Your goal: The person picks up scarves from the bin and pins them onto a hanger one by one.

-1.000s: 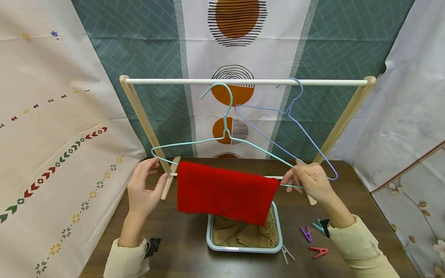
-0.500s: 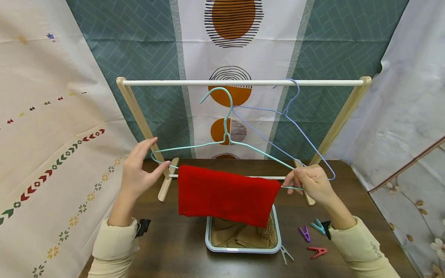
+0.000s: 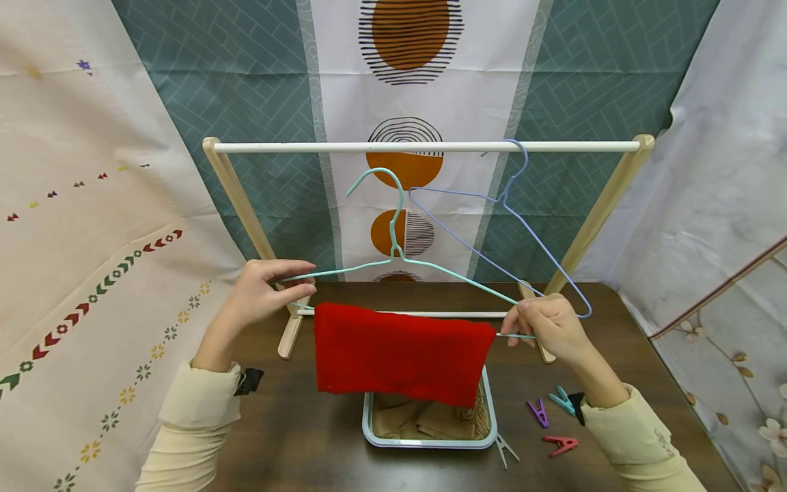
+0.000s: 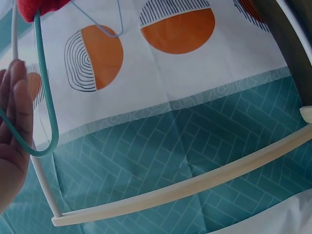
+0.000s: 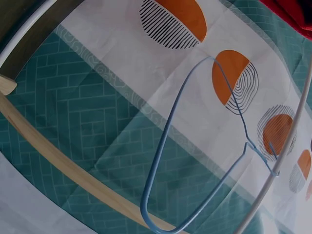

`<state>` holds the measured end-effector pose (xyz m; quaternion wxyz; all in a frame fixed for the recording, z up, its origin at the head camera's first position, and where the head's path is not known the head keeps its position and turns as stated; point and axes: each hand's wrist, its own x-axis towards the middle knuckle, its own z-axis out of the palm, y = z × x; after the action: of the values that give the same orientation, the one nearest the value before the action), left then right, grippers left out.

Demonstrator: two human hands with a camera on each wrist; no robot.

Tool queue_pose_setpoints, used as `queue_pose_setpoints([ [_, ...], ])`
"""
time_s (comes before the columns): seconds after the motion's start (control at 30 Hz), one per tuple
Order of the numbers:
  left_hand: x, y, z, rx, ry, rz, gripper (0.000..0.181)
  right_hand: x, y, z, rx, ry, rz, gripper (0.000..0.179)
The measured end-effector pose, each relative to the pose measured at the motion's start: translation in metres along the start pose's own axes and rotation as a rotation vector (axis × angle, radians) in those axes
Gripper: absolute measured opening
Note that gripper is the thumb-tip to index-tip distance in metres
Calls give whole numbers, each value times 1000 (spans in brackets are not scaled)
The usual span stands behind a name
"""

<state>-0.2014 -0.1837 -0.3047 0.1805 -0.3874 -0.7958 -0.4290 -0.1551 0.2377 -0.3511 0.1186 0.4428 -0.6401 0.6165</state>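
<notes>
A mint-green hanger [image 3: 445, 271] hangs in front of the rack, its hook below the top rail. Over its lower bar lies a folded red cloth [image 3: 406, 355], drooping lower on the right. My right hand [image 3: 551, 324] pinches the hanger's right end between thumb and fingers. At the left end is my left hand [image 3: 266, 295], fingers stretched over the hanger's arm and thumb apart below. The left wrist view shows the hanger's bend [image 4: 46, 122] crossing in front of those straight fingers. Neither the right hand nor its grip shows in the right wrist view.
A blue hanger [image 3: 535, 229] hangs on the white rail [image 3: 277, 147] of a wooden rack. Below the red cloth stands a tray [image 3: 430, 443] with brown cloth. A purple clothespin [image 3: 538, 413], a red clothespin [image 3: 561, 445] and others lie on the table at right.
The green hanger and red cloth have come down slightly, their left side more. My left hand first drew left and spread, then came in around the hanger's left end. My right hand stays on its end.
</notes>
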Motion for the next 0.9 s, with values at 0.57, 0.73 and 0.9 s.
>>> queue_pose_setpoints([
  [0.57,-4,2,7,-184,34,-27,23,3,-6,-9,-102,-71,130,41],
  [0.73,-2,12,8,-140,134,20,24,11,-11,-16,-34,-109,167,33],
  [0.9,-1,21,7,-109,201,46,21,13,-15,-24,30,-138,281,23],
])
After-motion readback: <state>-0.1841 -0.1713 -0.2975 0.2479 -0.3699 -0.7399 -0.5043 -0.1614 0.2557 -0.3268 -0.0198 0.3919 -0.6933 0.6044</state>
